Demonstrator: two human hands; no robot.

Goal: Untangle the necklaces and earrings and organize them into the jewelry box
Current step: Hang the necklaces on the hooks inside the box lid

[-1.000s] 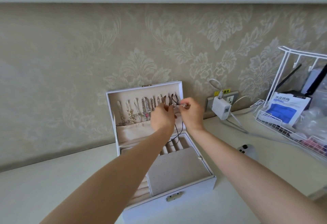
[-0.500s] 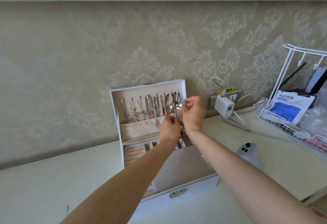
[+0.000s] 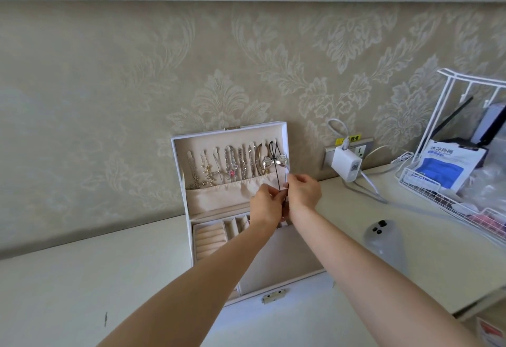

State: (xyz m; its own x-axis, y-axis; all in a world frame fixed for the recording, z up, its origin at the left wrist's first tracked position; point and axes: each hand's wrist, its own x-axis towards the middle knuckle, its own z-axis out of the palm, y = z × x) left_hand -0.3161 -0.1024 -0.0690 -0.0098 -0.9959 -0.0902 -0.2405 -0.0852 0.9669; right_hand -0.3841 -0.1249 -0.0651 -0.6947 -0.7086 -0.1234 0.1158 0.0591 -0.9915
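Two bare hands meet at the centre of the frame, over a pale worktop (image 3: 82,286) that fills the lower half below a damask-patterned wall. Right of centre sits a white wire rack (image 3: 449,198) with a blue-and-white packet (image 3: 449,166) leaning in it. A white jewelry box (image 3: 276,259) stands open in the middle, its lid upright against the wall. Several necklaces (image 3: 232,163) hang in a row inside the lid, their ends tucked in a satin pocket (image 3: 219,193). Just right of the box, a white charger (image 3: 346,164) is plugged in a wall socket. The left hand (image 3: 267,207) and right hand (image 3: 304,190) are pressed close together, fingertips pinching a black cord (image 3: 278,179) that runs taut up to the lid's rightmost hook. A silver bow pendant (image 3: 275,161) hangs on that cord, against the lid lining.
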